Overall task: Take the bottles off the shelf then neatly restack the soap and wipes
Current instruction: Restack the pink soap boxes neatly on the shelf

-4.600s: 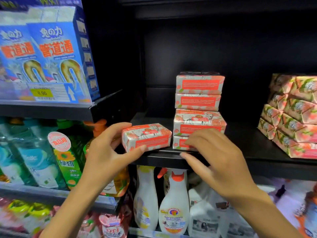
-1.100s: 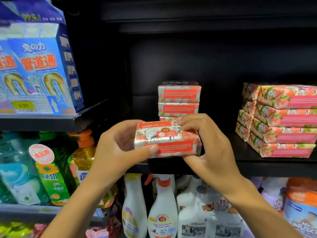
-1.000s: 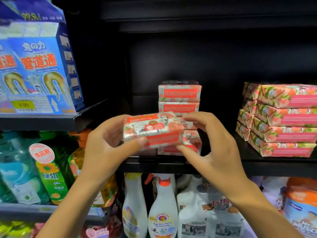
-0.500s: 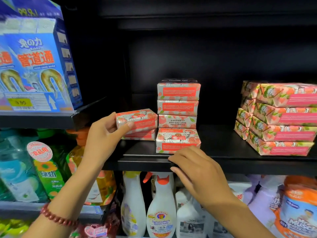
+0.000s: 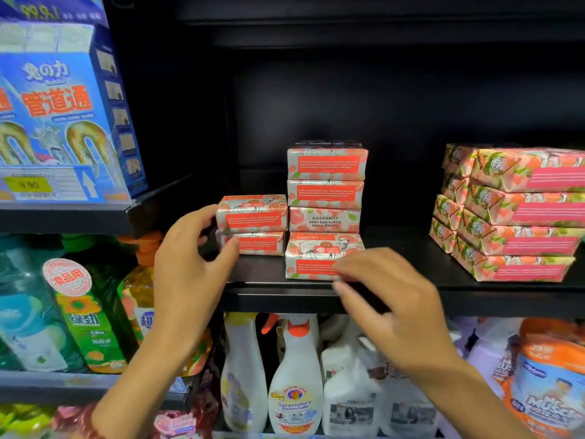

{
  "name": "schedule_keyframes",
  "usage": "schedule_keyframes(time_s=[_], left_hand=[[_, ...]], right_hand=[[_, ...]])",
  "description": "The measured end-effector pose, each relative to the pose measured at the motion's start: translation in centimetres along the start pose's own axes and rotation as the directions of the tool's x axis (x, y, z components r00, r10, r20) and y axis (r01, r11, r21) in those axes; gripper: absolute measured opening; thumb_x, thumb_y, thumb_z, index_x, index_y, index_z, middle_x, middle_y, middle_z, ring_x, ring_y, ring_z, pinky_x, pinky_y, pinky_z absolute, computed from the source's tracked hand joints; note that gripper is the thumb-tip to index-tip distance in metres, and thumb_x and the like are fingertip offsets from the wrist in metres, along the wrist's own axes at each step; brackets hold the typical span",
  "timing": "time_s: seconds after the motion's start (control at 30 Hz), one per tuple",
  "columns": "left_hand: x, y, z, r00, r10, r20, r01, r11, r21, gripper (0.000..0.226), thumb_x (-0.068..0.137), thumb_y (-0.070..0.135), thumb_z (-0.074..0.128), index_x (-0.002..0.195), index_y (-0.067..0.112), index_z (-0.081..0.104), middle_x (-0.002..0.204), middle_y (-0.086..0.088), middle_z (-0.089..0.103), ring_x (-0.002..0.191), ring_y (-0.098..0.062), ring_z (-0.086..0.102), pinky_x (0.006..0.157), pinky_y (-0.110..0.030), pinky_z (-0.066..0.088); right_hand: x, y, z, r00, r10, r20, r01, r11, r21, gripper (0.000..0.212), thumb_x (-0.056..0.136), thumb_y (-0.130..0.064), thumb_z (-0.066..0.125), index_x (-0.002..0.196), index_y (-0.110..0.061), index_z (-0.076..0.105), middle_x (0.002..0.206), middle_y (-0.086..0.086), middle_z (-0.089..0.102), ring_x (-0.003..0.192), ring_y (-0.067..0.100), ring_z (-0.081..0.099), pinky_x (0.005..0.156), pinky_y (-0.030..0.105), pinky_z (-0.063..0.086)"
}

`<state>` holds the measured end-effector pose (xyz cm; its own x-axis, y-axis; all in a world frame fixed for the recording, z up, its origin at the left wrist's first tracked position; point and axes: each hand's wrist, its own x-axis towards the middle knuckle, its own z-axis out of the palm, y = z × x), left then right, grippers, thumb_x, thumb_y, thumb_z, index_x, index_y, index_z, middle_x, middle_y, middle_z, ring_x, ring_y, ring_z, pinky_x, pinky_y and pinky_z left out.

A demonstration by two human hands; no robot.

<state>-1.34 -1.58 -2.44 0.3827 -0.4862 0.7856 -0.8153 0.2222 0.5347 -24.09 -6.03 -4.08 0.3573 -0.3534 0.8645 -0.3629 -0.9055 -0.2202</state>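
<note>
Six soap bars [image 5: 324,220] on the black shelf [image 5: 259,270], in two stacks side by side.

Tall stack [image 5: 327,163]: four bars, the third from the top with its label upside down. Bottom bar [image 5: 316,251] set forward of the three above, near the shelf's front edge.

Short stack [image 5: 252,213]: two bars, just left of the tall stack, upper bar squarely on the lower.

Left hand [image 5: 190,270]: wide span, fingers loosely curved, holding nothing. Fingertips at the left end of the upper bar, thumb tip against the front left corner of the lower bar.

Right hand [image 5: 399,315]: motion-blurred, fingers relaxed, narrow gap between thumb and forefinger, holding nothing. Forefinger tip against the front face of the bottom bar, thumb at the shelf's front edge.

Pink-labelled packs [image 5: 519,217] stacked four high at the shelf's right, well apart from the soap. Spray bottles [image 5: 296,384] on the level below. Blue boxes [image 5: 60,99] on the upper left shelf.
</note>
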Motion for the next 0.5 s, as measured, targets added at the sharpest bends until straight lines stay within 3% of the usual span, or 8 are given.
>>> schedule_keyframes(time_s=[0.1,0.2,0.27,0.4,0.5], left_hand=[[-2.1,0.4,0.4,0.987,0.137,0.087,-0.139,0.99,0.013,0.023,0.084,0.027,0.062,0.104,0.018,0.068,0.103,0.013,0.064,0.097,-0.005,0.058,0.082,-0.02,0.046],[-2.9,0.4,1.3,0.964,0.192,0.184,-0.213,0.972,0.099,0.028,0.082,0.037,0.052,0.086,0.02,0.073,0.09,0.013,0.068,0.087,-0.006,0.059,0.073,-0.019,0.044],[-3.0,0.3,1.5,0.96,0.188,0.206,-0.221,0.964,0.15,0.031,0.083,0.039,0.049,0.08,0.021,0.074,0.085,0.011,0.071,0.082,-0.009,0.063,0.066,-0.023,0.047],[-3.1,0.0,1.4,0.96,0.173,0.218,-0.211,0.964,0.165,0.032,0.085,0.041,0.049,0.081,0.023,0.075,0.083,0.012,0.071,0.081,-0.008,0.064,0.062,-0.024,0.048],[-3.0,0.1,1.4,0.959,0.164,0.231,-0.207,0.962,0.177,0.034,0.085,0.043,0.048,0.082,0.023,0.075,0.083,0.012,0.071,0.081,-0.009,0.064,0.063,-0.023,0.047]], right_hand=[[1.7,1.0,-1.2,0.992,0.129,-0.001,-0.129,0.991,-0.037,0.03,0.084,-0.032,0.06,0.104,-0.01,0.067,0.105,-0.003,0.063,0.101,0.01,0.056,0.088,0.014,0.041],[2.7,2.2,-1.0,0.934,0.24,0.265,-0.191,0.961,-0.197,0.057,0.082,-0.054,0.058,0.125,-0.016,0.057,0.126,-0.004,0.054,0.117,0.01,0.043,0.092,0.014,0.031],[2.5,2.3,-0.6,0.899,0.257,0.356,-0.166,0.95,-0.265,0.066,0.082,-0.059,0.05,0.135,-0.02,0.047,0.136,-0.007,0.042,0.123,0.004,0.03,0.096,0.016,0.027],[2.3,1.6,-1.0,0.899,0.277,0.339,-0.214,0.954,-0.212,0.053,0.08,-0.051,0.059,0.124,-0.023,0.05,0.13,-0.007,0.044,0.118,0.006,0.038,0.092,0.018,0.036],[2.8,1.2,-1.6,0.845,0.356,0.399,-0.341,0.933,-0.11,0.053,0.075,-0.05,0.066,0.117,-0.029,0.044,0.121,-0.01,0.049,0.106,0.005,0.05,0.086,0.024,0.048]])
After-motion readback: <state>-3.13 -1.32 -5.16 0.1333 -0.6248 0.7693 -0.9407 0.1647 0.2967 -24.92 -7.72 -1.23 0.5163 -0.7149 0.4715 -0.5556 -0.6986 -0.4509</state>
